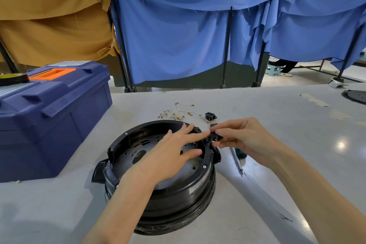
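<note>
A small black socket (213,137) with brass prongs is pinched between the thumb and fingertips of the right hand (243,138). The fingers are curled and clamped on it. The socket is held at the far right rim of a round black housing (178,194), which lies on a grey table (287,117).

Directly left of the grip, the left hand (170,150) is laid over the open inside of the housing, fingers straight and spread. Nothing is clasped by it, though its index fingertip is set against the left side of the socket, touching it or all but touching.

Just beneath the grip, a screwdriver (237,162) lies on the table, its upper end hidden under the right hand. Just beyond the grip, a second socket (210,116) is seen, and to the left of that a tangle of thin wires (178,114) with brass ends — all on the table, near the rim of the housing.

Well to the left of the grip, a blue toolbox (59,121) with an orange handle is placed, with a roll of tape (11,79) on its lid. Well to the right, at the picture's edge, part of a black disc (356,96) is visible. Behind the table, blue cloth (178,45) is hung over dark frames.
</note>
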Tool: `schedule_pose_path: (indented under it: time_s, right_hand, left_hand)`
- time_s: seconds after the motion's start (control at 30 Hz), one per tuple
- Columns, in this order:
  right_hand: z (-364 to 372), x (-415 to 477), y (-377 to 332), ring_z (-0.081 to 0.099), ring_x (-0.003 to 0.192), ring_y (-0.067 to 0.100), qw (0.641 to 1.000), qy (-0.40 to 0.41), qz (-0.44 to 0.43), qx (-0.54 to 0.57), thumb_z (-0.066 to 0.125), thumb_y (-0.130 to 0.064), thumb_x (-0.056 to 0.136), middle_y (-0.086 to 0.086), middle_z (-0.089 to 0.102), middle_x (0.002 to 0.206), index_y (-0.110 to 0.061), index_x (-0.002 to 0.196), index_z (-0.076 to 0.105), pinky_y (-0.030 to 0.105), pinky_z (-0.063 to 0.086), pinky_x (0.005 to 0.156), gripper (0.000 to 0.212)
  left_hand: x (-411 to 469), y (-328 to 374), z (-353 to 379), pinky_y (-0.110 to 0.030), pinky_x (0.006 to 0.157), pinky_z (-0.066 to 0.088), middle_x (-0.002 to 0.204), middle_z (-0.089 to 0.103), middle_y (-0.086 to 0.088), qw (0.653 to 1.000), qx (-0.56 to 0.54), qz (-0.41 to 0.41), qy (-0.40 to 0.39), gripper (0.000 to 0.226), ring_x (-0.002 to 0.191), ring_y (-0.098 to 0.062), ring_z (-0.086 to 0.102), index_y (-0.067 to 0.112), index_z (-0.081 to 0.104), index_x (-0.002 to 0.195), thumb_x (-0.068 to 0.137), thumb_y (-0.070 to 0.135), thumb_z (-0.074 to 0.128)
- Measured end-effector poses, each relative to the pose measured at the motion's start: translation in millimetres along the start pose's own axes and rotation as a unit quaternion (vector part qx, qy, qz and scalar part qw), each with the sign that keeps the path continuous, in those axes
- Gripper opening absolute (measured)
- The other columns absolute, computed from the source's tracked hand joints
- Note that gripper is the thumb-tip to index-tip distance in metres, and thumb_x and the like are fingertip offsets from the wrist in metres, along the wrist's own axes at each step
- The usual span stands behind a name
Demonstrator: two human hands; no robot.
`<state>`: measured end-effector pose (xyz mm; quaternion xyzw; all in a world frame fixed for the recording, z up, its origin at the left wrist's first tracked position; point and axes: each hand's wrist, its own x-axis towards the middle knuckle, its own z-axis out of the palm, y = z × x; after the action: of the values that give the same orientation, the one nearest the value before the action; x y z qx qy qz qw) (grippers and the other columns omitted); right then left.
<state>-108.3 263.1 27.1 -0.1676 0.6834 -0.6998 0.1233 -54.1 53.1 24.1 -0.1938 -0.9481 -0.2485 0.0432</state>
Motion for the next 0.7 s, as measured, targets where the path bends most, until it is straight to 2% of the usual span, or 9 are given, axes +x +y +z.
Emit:
schedule_pose_path:
  time_s: [0.07,0.13,0.23,0.33,0.5,0.6,0.7]
  right_hand:
    - [-3,-1,0,0.074,0.082,0.032,1.0,-0.011,0.013,0.016,0.076,-0.009,0.071,0.024,0.073,0.094,0.002,0.096,0.075,0.024,0.058,0.071,0.027]
    - [-6,-2,0,0.073,0.087,0.034,0.999,-0.028,0.023,0.003,0.076,-0.003,0.067,0.026,0.073,0.095,0.003,0.101,0.073,0.025,0.058,0.074,0.035]
    - [-3,-1,3,0.074,0.077,0.031,0.999,0.001,-0.009,-0.032,0.072,0.01,0.075,0.023,0.074,0.088,0.002,0.095,0.073,0.025,0.058,0.071,0.022]
    - [2,2,4,0.07,0.062,0.026,0.994,0.062,-0.05,-0.079,0.069,0.005,0.084,0.02,0.073,0.08,0.001,0.084,0.072,0.031,0.061,0.066,0.005]
    - [1,-1,2,0.071,0.062,0.028,0.98,0.073,-0.043,-0.178,0.072,0.001,0.083,0.019,0.072,0.075,0.002,0.084,0.07,0.03,0.057,0.062,0.003]
    - [5,-2,-1,0.07,0.061,0.026,0.977,0.051,-0.051,-0.201,0.075,0.008,0.077,0.018,0.072,0.075,-0.001,0.089,0.072,0.026,0.057,0.062,0.015]
    - [5,-3,-3,0.071,0.067,0.024,0.97,0.029,-0.054,-0.237,0.073,0.012,0.075,0.008,0.074,0.073,-0.011,0.087,0.076,0.023,0.057,0.072,0.027]
  left_hand:
    - [0,0,0,-0.03,0.115,-0.007,0.161,0.008,0.006,1.0,0.013,-0.002,-0.01,0.047,0.148,-0.01,0.002,0.052,0.027,0.141,0.101,0.034,0.045]
    - [0,0,0,-0.031,0.116,-0.007,0.162,0.006,0.006,1.0,0.017,-0.005,-0.016,0.047,0.148,-0.01,0.002,0.051,0.028,0.142,0.101,0.034,0.044]
    - [-1,0,0,-0.032,0.117,-0.006,0.162,0.004,0.008,1.0,0.012,-0.007,-0.022,0.049,0.148,-0.01,0.001,0.05,0.027,0.143,0.101,0.033,0.045]
    - [-1,-1,1,-0.028,0.117,-0.005,0.161,0.004,0.009,1.0,0.004,-0.017,-0.018,0.056,0.148,-0.006,0.001,0.042,0.021,0.148,0.1,0.033,0.047]
    - [1,0,2,-0.027,0.117,-0.004,0.161,0.004,0.011,0.999,0.005,-0.032,-0.022,0.059,0.147,-0.004,0.002,0.032,0.018,0.151,0.099,0.042,0.043]
    - [0,1,2,-0.026,0.116,-0.005,0.161,0.002,0.011,0.999,0.001,-0.035,-0.028,0.063,0.147,-0.003,0.001,0.032,0.018,0.151,0.096,0.05,0.042]
    - [0,1,1,-0.025,0.115,-0.005,0.16,0.001,0.012,0.999,0.0,-0.037,-0.033,0.066,0.147,-0.002,0.0,0.032,0.018,0.152,0.093,0.053,0.041]
